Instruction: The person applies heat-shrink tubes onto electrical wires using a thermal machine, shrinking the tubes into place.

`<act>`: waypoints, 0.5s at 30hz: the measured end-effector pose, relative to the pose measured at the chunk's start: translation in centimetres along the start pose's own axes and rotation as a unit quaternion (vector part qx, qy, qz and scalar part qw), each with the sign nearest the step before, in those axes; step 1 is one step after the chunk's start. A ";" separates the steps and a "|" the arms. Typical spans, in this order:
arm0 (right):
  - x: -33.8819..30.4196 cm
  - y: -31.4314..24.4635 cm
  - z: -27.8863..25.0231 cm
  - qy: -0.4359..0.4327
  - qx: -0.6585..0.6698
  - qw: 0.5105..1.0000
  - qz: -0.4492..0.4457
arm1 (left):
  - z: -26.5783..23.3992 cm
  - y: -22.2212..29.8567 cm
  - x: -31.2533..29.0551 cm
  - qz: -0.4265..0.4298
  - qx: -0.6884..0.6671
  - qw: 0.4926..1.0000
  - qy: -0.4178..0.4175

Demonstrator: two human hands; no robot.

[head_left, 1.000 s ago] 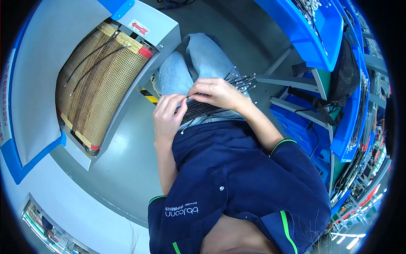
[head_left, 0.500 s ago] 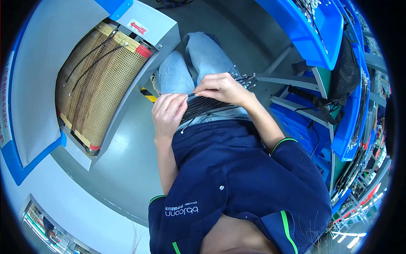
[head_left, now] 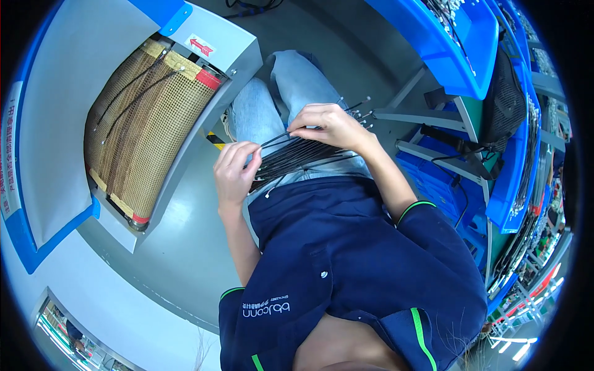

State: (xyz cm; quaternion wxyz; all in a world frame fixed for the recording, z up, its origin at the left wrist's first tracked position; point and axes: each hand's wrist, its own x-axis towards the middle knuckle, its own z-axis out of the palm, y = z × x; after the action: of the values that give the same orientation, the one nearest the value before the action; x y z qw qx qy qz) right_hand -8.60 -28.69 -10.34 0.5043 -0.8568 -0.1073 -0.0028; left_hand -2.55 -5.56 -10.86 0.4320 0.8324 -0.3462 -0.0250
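Across my lap lies a bundle of thin black cables (head_left: 297,157) with small white connectors on their ends. Above it, my left hand (head_left: 237,170) pinches one black cable (head_left: 274,141) between thumb and fingertips. My right hand (head_left: 326,125) grips the same cable a short way to the right, its fingers bent inward. The cable runs nearly straight between the two hands. Beyond my right wrist, several white connector ends (head_left: 365,113) of the bundle stick out. My palms hide part of the cable's length.
To the left, a machine with a tan mesh conveyor belt (head_left: 151,123) carries two black cables (head_left: 139,96). Blue bins (head_left: 461,46) with cables stand on a rack at the right, beside a black mesh bag (head_left: 504,99). Grey metal rack bars (head_left: 427,117) reach toward my right arm.
My hands have moved apart, the left one shifting left and slightly down. A longer stretch of cable now shows between them, and more of the bundle is visible. The belt's cables shifted slightly.
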 end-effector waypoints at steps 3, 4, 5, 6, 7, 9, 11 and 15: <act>-0.4 0.5 -1.1 0.010 -0.039 0.999 -0.015 | -0.9 -0.6 -0.4 -0.018 0.019 1.000 0.005; -0.5 0.6 -1.7 0.008 -0.065 0.998 -0.008 | -1.5 -0.9 -0.7 -0.018 0.018 1.000 0.006; -0.7 0.8 -2.3 0.009 -0.091 0.996 0.000 | -2.1 -1.3 -0.9 -0.042 0.027 0.999 0.012; -1.0 1.1 -3.0 0.023 -0.094 0.995 -0.004 | -2.6 -1.6 -1.1 -0.067 0.036 0.997 0.018; -1.3 1.5 -3.6 0.016 -0.110 0.994 0.013 | -3.3 -2.1 -1.6 -0.067 0.036 0.997 0.019; -2.0 2.0 -4.8 0.006 -0.121 0.991 0.048 | -4.5 -3.0 -2.4 -0.111 0.060 0.991 0.035; -2.6 2.1 -5.7 0.005 -0.116 0.990 0.079 | -5.2 -3.7 -2.9 -0.128 0.067 0.989 0.042; -2.8 2.2 -5.9 0.004 -0.095 0.990 0.105 | -5.6 -4.1 -3.4 -0.158 0.072 0.984 0.044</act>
State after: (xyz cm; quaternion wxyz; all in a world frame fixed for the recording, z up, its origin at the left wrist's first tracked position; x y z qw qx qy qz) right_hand -10.36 -35.29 -9.68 0.4184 -0.9074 -0.0145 0.0367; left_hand -0.94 1.96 -11.28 0.3762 0.9059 -0.1917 -0.0319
